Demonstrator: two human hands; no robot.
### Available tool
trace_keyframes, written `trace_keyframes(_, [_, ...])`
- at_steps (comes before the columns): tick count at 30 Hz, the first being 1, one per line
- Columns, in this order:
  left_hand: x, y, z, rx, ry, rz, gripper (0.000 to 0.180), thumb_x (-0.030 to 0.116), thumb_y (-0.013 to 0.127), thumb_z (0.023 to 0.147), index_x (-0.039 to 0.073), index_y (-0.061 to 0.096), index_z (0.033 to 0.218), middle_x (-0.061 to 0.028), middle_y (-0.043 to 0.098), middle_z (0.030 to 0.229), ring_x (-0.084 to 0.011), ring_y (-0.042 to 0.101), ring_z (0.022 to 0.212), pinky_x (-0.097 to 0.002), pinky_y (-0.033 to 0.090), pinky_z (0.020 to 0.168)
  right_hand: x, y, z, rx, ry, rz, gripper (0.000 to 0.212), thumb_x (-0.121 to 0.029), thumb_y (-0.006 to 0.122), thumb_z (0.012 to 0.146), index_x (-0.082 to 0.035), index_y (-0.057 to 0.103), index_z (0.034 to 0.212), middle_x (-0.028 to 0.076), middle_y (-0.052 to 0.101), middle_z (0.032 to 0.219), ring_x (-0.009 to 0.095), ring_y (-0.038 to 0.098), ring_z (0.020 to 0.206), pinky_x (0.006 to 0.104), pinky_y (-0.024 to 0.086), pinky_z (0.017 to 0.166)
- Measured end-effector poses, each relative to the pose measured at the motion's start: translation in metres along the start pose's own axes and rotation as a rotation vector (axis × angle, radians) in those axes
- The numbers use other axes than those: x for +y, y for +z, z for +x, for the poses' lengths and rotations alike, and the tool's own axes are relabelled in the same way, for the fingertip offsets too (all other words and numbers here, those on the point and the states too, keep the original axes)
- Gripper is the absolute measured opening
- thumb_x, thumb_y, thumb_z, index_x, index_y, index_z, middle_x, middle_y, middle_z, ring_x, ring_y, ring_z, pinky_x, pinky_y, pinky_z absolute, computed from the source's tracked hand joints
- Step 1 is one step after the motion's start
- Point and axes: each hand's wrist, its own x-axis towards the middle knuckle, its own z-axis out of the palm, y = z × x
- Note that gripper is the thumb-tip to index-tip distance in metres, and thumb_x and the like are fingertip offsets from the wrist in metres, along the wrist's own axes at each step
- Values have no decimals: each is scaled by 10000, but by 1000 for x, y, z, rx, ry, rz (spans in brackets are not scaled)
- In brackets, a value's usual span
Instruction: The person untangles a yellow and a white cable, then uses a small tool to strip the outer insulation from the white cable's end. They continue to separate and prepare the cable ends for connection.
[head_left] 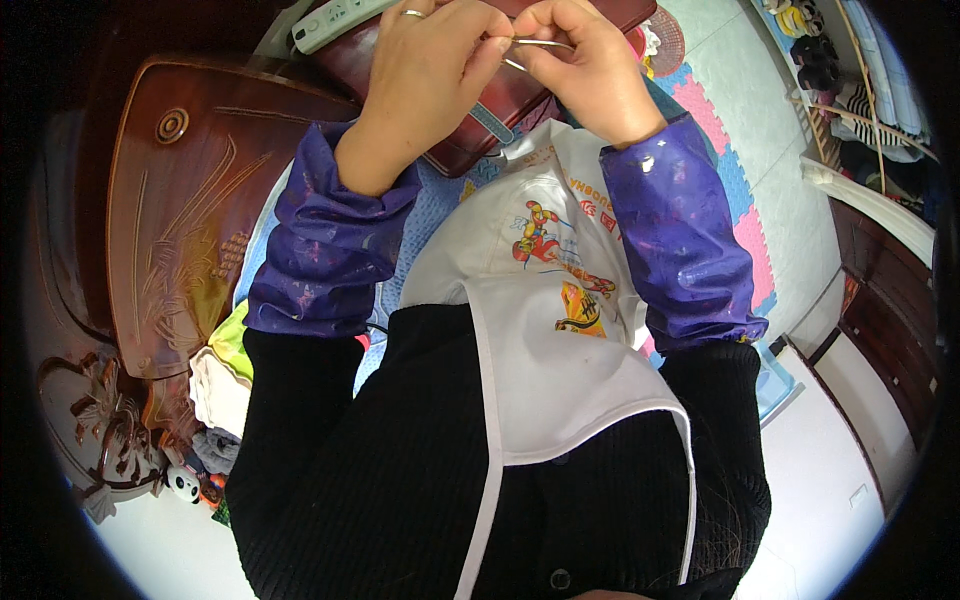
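My two hands are close together at the top edge, above a dark red glossy surface (455, 150). Between the thumb and fingers of my right hand (590, 75) is a thin silver metal tool (545, 43); two slim bars of it show. The fingers of my left hand (430, 85), which wears a ring, are pinched together where they meet the tool's tip. Whatever they grip is too small to tell. Below them, a teal strip with light marks (490, 122) lies at the edge of the red surface.
A white power strip (340, 20) lies at the upper left, beyond a carved brown wooden panel (190, 220). Pink and blue foam mats (745, 215) edge the pale floor tiles on the right. A pink basket (665, 45) sits at the top. My white printed apron (560, 230) hangs in front.
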Motion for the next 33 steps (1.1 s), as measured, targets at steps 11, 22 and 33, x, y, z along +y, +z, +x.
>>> trace_keyframes(11, [-16,1,-2,-161,-240,-326,148,149,611,801,23,601,878,-56,597,876,-199,530,866,-294,413,761,-4,5,-3,192,-468,-626,152,-142,666,709,-126,566,822,22,483,789,205,560,694,329,482,541])
trace_keyframes(22, [-13,-8,2,-151,-149,-335,116,98,606,774,15,603,856,-54,603,866,-192,546,876,-282,416,791,-1,10,-5,210,-351,-327,111,-103,686,696,-93,615,781,28,562,725,179,566,629,295,471,543])
trace_keyframes(33, [-13,-12,3,-142,-90,-414,111,35,651,699,22,608,801,-54,599,846,-191,553,865,-293,419,797,1,-1,-3,-195,545,671,126,-108,650,795,-4,627,862,24,605,766,38,464,568,180,350,465])
